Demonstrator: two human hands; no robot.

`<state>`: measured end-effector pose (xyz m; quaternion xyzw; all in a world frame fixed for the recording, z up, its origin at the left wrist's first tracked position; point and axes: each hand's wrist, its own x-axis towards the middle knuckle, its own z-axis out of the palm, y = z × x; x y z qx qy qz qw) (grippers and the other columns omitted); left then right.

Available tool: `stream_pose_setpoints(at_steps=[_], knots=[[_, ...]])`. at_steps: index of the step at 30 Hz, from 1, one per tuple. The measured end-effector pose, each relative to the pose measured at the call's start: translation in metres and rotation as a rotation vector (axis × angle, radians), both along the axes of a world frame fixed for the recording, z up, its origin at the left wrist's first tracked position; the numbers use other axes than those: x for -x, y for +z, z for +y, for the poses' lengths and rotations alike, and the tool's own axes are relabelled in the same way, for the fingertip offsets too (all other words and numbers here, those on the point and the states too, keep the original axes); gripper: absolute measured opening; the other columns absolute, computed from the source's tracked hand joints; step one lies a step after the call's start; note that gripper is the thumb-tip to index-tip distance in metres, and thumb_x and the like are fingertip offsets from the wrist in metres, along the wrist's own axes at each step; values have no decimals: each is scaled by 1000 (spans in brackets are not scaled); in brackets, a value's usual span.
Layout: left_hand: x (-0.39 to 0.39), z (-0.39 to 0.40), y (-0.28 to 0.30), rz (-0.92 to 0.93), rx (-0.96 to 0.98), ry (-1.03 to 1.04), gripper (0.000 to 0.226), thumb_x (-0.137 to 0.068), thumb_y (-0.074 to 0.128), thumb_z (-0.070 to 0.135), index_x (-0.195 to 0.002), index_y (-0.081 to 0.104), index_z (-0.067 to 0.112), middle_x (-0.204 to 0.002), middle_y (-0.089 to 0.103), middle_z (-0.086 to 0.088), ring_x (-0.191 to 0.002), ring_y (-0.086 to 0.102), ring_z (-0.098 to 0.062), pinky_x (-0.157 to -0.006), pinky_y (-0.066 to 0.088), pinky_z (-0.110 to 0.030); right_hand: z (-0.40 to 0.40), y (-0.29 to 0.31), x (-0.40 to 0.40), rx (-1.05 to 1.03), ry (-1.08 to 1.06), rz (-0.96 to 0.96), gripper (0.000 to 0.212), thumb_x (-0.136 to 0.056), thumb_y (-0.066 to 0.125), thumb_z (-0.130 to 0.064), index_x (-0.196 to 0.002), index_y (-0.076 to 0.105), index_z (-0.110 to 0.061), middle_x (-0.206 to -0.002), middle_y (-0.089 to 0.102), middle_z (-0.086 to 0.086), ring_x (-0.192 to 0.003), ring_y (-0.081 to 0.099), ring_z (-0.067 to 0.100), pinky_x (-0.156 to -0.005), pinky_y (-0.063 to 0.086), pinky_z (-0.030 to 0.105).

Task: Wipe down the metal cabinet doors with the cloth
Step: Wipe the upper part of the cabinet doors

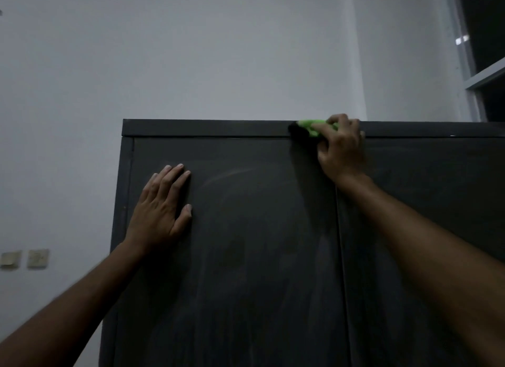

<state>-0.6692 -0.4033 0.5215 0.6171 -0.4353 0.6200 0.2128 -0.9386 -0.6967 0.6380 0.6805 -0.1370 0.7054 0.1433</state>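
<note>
the green cloth (314, 127) is soft and light, bunched at the cabinet top rail (205, 128); best held as a wad. right hand (341, 150) grip is curled around it. left hand (161, 208) lies flat, fingers straight, on the left door (246, 257).

Dim indoor room, office or home unclear: tall dark metal cabinet (246, 257) against plain white wall (191, 52), two wall switches (24, 258) left of cabinet, window frame (475, 66) upper right.
</note>
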Motion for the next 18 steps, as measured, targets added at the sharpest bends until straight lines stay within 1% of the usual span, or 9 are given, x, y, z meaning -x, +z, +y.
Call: stream_pose_setpoints(at_steps=[2,3,6,8,9,12,13,15,18], knots=[[2,-3,0,8,10,10,72,-99,40,46,-162,34,10,-170,28,-12,-161,18,-28,-133,8,-43,6,12,-3,-70,38,-44,46,-86,56,-8,-124,71,-28,-125,55,11,-114,47,40,-90,42,46],[2,-3,-1,14,13,15,72,-99,40,45,-162,34,10,-170,27,-12,-161,17,-28,-133,7,-43,11,10,-6,-40,52,-13,47,-87,56,-8,-125,71,-29,-126,55,11,-114,47,39,-90,41,45],[2,-2,-1,15,15,42,73,-98,39,45,-162,33,10,-170,27,-13,-160,18,-29,-133,3,-40,3,-19,-6,230,73,222,45,-82,62,-9,-122,74,-25,-125,59,13,-111,50,41,-85,39,44],[3,-2,-1,16,6,57,74,-98,39,46,-162,32,10,-170,27,-14,-160,18,-31,-133,3,-41,-21,-30,11,317,37,274,42,-79,67,-11,-118,76,-23,-121,62,13,-106,53,42,-82,44,47],[4,-2,-1,18,6,62,74,-98,38,46,-163,32,9,-170,26,-14,-160,18,-31,-133,3,-41,-33,-26,21,266,26,222,40,-79,68,-11,-117,76,-24,-118,61,13,-104,53,42,-82,45,48],[5,-3,-1,16,12,74,75,-98,38,46,-162,32,8,-170,27,-15,-160,20,-33,-133,4,-42,-55,6,39,-27,32,-24,42,-83,61,-9,-120,73,-26,-118,56,12,-108,49,41,-88,46,51],[5,-3,-1,15,11,78,75,-98,38,46,-162,32,8,-170,27,-15,-160,19,-33,-133,5,-43,-52,13,37,-72,47,-52,43,-84,59,-8,-121,73,-26,-119,55,12,-110,48,41,-90,46,51],[4,-3,-1,15,3,90,75,-98,37,47,-163,31,9,-170,27,-15,-160,18,-32,-133,5,-44,-39,9,27,-30,69,-5,46,-86,57,-7,-125,71,-27,-124,55,12,-112,47,40,-91,44,48],[5,-2,-2,25,2,101,76,-98,35,47,-164,29,10,-171,26,-15,-161,17,-32,-133,6,-46,-41,-24,22,190,86,214,43,-85,64,-10,-124,73,-26,-126,58,13,-112,48,41,-86,36,43]])
